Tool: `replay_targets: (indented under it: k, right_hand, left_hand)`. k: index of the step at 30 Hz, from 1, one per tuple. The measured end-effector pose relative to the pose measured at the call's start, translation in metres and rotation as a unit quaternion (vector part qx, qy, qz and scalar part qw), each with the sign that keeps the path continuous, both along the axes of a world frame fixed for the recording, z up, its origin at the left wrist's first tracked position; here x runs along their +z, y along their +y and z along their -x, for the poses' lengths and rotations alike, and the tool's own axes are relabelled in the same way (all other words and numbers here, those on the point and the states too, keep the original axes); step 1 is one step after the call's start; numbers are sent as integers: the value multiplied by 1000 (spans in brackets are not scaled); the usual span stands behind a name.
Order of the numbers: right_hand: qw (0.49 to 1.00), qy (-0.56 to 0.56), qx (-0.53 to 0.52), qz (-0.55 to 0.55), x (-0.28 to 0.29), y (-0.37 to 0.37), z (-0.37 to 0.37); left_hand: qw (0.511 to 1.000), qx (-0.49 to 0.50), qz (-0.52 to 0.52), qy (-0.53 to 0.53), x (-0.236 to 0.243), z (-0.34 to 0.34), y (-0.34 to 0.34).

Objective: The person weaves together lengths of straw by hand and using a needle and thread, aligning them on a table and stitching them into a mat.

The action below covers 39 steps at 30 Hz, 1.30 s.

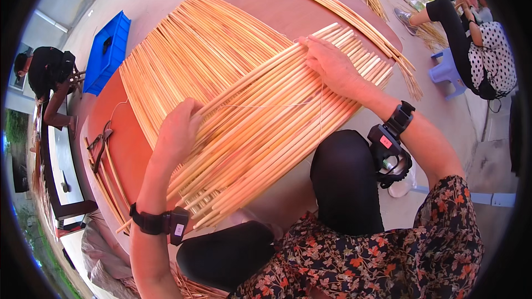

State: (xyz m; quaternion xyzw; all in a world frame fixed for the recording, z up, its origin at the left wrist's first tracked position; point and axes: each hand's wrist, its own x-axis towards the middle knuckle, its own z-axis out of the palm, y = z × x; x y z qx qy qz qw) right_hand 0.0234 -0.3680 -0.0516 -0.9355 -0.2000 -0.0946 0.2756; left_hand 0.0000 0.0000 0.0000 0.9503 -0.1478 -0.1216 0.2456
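Note:
A mat of thin, pale wooden sticks (pixel 208 50) lies across the reddish-brown table, and its near section (pixel 277 127) slopes over the edge toward my knees. My left hand (pixel 180 130) is closed around the left end of the ridge where the two sections meet, its fingertips partly hidden behind the sticks. At the ridge's other end, my right hand (pixel 331 67) grips the sticks between thumb and fingers, palm down. White thread (pixel 271 105) runs loosely over the near section between both hands.
Dark-handled scissors or pliers (pixel 102 145) and loose sticks (pixel 108 182) lie at the table's left. Long sticks (pixel 338 8) line its far right edge. Beyond stand a blue crate (pixel 108 52) and a purple stool (pixel 446 72) with a seated person (pixel 490 50). Another person (pixel 52 75) bends at far left.

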Motion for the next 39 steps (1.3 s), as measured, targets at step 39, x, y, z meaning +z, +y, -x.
replay_targets:
  k: [39]
  right_hand:
    - [997, -26, -5, 68, 6, -5, -1]
  left_hand:
    - [976, -5, 116, -184, -27, 12, -15]
